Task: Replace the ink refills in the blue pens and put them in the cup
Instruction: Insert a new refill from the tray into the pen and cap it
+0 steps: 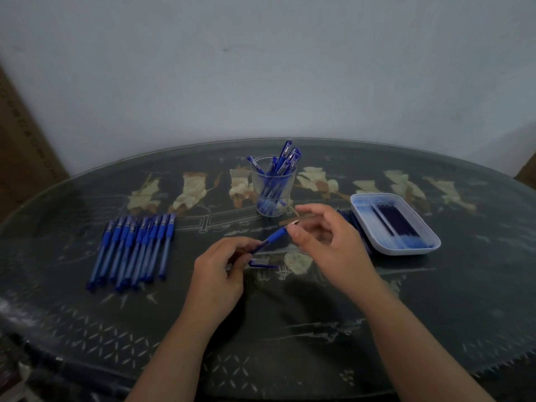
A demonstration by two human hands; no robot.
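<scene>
Blue pen (272,237) held centre frame, slanting up to the right, clear of the table (290,314). Left hand (220,268) grips the lower barrel, fingers curled round it, likely to steady it against twisting. Right hand (327,236) pinches the metal tip end between thumb and forefinger, other fingers fanned loosely. Reads as the nose cone being screwed on or off; which one I cannot tell. Cap (261,264) lies on the table just under the pen, off so the tip can be reached.

Cup (274,195), clear plastic, stands just above the hands at upper centre, with several capped pens leaning in it — done ones, I judge. Row of pens (136,250) lies side by side at left of frame, probably waiting their turn. White tray (406,250) at right, near the right hand, holds refills (397,224) laid lengthwise — placed, it seems, for a short reach
</scene>
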